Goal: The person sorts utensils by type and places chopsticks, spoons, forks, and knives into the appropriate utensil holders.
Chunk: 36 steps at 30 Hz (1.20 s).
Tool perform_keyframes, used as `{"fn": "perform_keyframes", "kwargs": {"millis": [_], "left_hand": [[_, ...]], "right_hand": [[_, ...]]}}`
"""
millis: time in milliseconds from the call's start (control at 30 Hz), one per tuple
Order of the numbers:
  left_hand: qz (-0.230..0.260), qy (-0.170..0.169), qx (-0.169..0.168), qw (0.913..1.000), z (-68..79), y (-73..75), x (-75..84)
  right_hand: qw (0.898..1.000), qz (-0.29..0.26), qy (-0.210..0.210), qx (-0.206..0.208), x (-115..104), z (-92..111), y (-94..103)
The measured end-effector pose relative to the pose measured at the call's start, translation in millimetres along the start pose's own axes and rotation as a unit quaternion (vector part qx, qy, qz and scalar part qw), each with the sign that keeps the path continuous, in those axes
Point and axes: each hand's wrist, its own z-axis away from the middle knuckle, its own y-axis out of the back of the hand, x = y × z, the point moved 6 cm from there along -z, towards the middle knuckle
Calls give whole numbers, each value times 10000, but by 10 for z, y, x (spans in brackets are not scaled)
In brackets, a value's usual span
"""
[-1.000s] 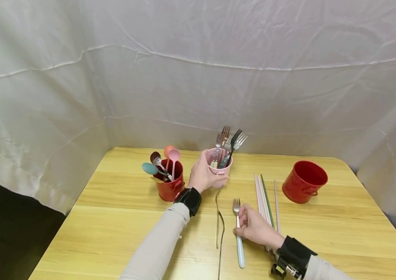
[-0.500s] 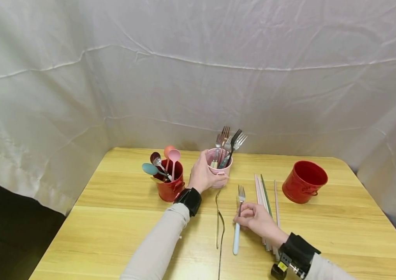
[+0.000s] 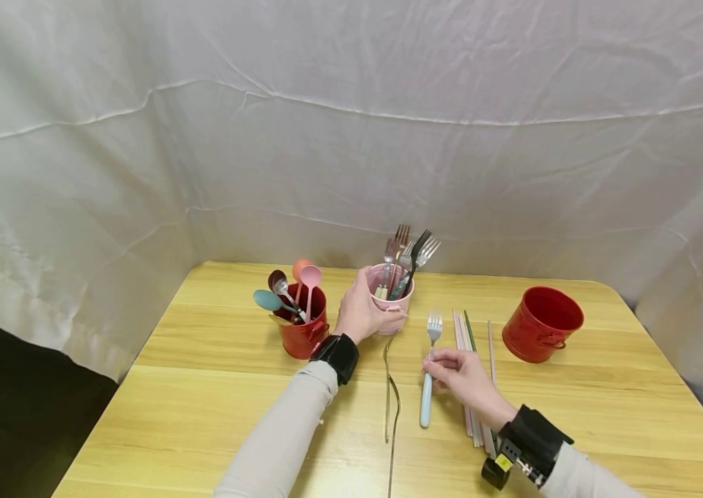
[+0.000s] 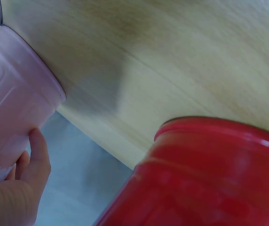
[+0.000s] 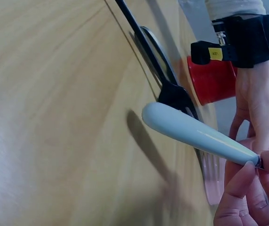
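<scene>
My right hand (image 3: 463, 380) pinches a fork with a pale blue handle (image 3: 426, 401) near its neck, tines pointing away from me. In the right wrist view the handle (image 5: 195, 134) hangs above the table, its shadow falling on the wood. My left hand (image 3: 363, 311) holds a small pink bucket (image 3: 391, 318) by its side, fingers and thumb round the wall. Several forks (image 3: 410, 256) stand in that bucket, tines up. Between my arms lie two long thin pieces of cutlery, the nearer one a fork (image 3: 395, 415).
Left of the pink bucket stands a red bucket (image 3: 303, 339) with several spoons (image 3: 289, 287). Another red bucket (image 3: 528, 332) sits at the right. Chopsticks (image 3: 466, 339) lie partly under my right hand. Pale cloth (image 3: 351, 138) hangs behind the wooden table (image 3: 214, 401).
My right hand has raised the blue-handled fork off the table and carried it forward, slightly rightward. The left hand stays at the pink bucket.
</scene>
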Motion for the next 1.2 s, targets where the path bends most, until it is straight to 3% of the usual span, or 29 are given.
{"fn": "perform_keyframes", "kwargs": {"millis": [433,800,1200], "left_hand": [[-22,-6,0,10000,-8,-5,-16],[-41,-23,32,10000,-14,-8,-21],[-101,77,-34,9999,-2,-1,-6]], "right_hand": [[9986,197,376,315,-283,-112,202],[9938,420,769,687,-653,-276,391],[9679,-10,1905,1638,-1208,-495,441]]}}
